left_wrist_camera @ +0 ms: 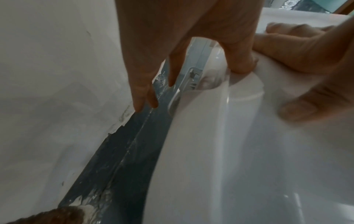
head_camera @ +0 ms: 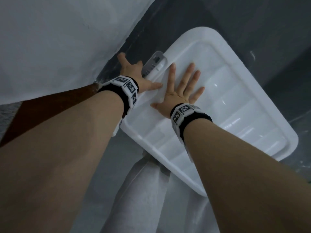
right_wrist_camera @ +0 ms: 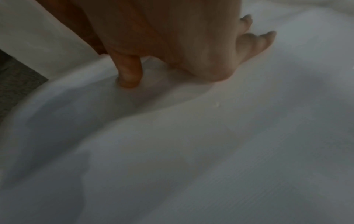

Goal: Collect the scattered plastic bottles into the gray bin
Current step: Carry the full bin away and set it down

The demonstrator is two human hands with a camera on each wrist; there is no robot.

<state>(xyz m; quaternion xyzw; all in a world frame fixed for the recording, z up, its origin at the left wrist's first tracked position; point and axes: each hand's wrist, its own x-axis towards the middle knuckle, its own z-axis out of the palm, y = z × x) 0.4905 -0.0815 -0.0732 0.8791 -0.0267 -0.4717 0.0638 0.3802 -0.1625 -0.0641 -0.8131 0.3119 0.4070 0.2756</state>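
Your right hand [head_camera: 178,91] lay flat on the white ribbed lid [head_camera: 235,115] of the bin, fingers straight and spread wide, palm down near the lid's left corner. Your left hand [head_camera: 134,76] reached over the lid's left edge, its fingers also spread and straight, the thumb lying along the rim and the other fingers pointing down into the gap between the lid and the white wall [head_camera: 58,39]. Neither hand curled round anything.

The head view showed the whole lid, set askew on a dark gray floor [head_camera: 252,22], with a gray latch [head_camera: 154,63] at its edge just beside your left hand. It also showed both wristbands with black-and-white markers and a pale trouser leg [head_camera: 143,199] below the lid.

The left wrist view showed what the head view hid: your fingertips [left_wrist_camera: 138,104] hung over the dark floor strip along the wall's foot, apart from the latch [left_wrist_camera: 191,78], while your thumb pressed on the lid's rim. Your right hand's fingers [left_wrist_camera: 298,109] rested on the lid at that frame's right.

The right wrist view showed only the thumb [right_wrist_camera: 129,72] and palm heel pressed on the blurred white plastic.

No plastic bottles appeared in any view; the bin's body below the lid was hidden.
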